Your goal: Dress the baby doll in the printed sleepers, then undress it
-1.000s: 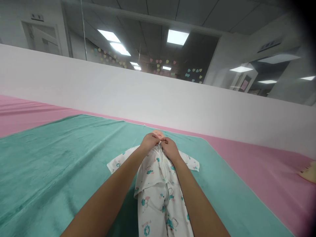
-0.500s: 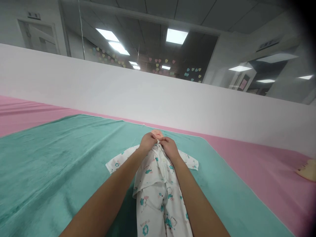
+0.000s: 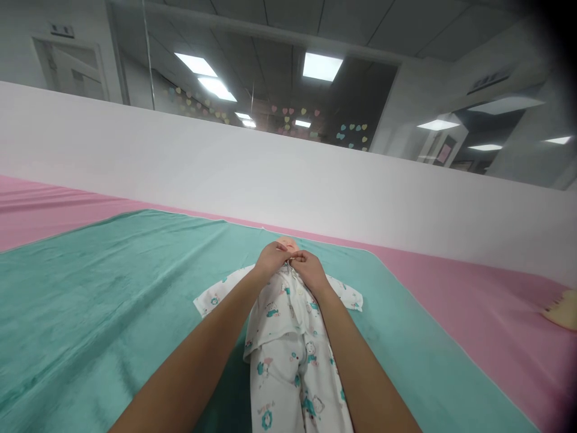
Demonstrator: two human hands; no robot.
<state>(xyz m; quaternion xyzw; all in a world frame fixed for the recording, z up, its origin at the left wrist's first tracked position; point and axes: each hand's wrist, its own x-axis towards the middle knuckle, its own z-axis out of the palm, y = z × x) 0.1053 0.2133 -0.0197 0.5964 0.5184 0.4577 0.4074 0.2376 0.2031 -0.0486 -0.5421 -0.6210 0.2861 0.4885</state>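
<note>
Both hands pinch the baby doll's printed top at the collar.
Left hand [image 3: 270,261] and right hand [image 3: 309,269] should keep the 2 edges of the printed top [image 3: 282,310] level, just below the baby doll [image 3: 288,245].

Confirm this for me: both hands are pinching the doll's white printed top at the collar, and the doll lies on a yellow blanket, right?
Not quite. In the head view both hands, left hand and right hand, do pinch the collar of the white printed top, but the blanket is teal green, not yellow.

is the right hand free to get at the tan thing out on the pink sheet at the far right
Probably not now: the right hand is pinching the doll's shirt collar with the left hand; the tan thing lies far off.
</note>
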